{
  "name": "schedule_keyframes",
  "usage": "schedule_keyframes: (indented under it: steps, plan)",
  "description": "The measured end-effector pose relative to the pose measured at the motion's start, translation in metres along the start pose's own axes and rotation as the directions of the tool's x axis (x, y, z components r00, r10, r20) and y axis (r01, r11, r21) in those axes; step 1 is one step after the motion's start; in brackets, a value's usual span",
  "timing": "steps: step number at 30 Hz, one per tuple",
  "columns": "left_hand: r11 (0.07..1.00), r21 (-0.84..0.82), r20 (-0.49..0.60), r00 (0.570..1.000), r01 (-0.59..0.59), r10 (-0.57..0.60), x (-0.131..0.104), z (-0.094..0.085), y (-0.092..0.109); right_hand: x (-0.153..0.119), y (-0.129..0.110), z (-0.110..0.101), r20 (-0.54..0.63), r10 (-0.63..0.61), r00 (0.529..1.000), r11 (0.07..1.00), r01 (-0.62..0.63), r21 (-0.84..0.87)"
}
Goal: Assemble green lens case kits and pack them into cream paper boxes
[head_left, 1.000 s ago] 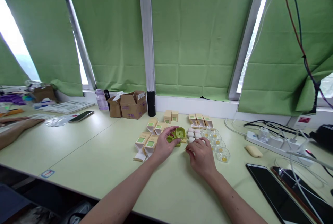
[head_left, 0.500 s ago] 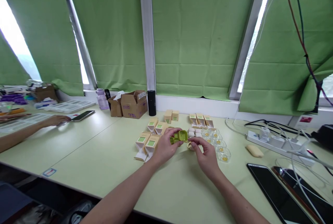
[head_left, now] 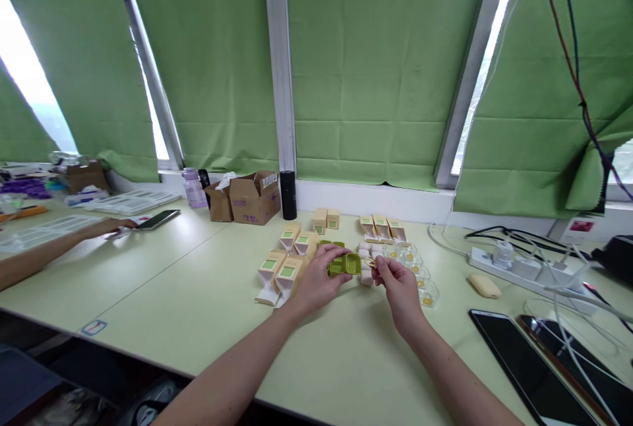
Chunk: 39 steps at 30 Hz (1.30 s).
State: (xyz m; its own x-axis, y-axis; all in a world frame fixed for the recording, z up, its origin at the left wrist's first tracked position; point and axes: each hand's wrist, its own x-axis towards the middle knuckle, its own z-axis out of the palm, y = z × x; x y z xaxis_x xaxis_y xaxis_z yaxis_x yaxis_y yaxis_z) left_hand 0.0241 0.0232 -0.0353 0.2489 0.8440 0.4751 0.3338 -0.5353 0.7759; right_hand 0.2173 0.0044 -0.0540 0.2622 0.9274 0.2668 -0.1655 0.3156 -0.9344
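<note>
A small green container (head_left: 352, 264) is gripped by my left hand (head_left: 319, 277), its open side turned to the right. Between the thumb and fingers of my right hand (head_left: 399, 284) is a small yellowish loop (head_left: 370, 262), just right of the container. Several white cylindrical pieces (head_left: 366, 277) lie behind and under the loop. Clear cups with yellow centres (head_left: 426, 297) stand in rows to the right of them. Small open cartons with green labels (head_left: 288, 273) stand left of my left hand. More green pieces behind my left hand are partly hidden.
More cartons (head_left: 380, 228) stand at the back, near cardboard boxes (head_left: 254, 198) and a black cylinder (head_left: 288, 195). A power strip (head_left: 529, 274), cables and dark tablets (head_left: 514, 360) lie right. Another person's hand (head_left: 111, 227) is at the left near a phone (head_left: 158, 219).
My right hand has moved slightly right, with the yellowish loop now showing clear of the container. The green container has shifted a little right and down. Another person's second hand has left the view.
</note>
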Motion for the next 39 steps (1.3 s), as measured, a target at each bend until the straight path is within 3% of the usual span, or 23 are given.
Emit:
schedule_keyframes:
  steps: [10,25,28,33,39]
  plan:
    - [0.999,-0.015,0.022,0.998,-0.052,0.053,-0.001,0.001,-0.006,-0.001,0.000,0.002,0.065,-0.034,0.997,0.996,0.029,0.083]
    - [0.993,-0.033,0.039,0.993,-0.109,0.110,-0.002,0.002,-0.006,-0.010,0.009,0.000,0.169,-0.251,0.953,0.950,0.276,-0.145]
    - [0.992,-0.035,0.046,0.991,-0.123,0.125,-0.004,0.002,-0.007,-0.010,0.007,-0.002,0.188,-0.359,0.914,0.876,0.400,-0.270]
    - [0.984,-0.023,0.059,0.983,-0.174,0.175,-0.005,0.003,-0.009,-0.011,0.004,-0.003,0.293,-0.546,0.785,0.689,0.620,-0.375]
    - [0.974,0.003,0.057,0.972,-0.227,0.227,-0.006,0.003,-0.007,-0.009,0.008,-0.005,0.383,-0.624,0.681,0.491,0.723,-0.485]
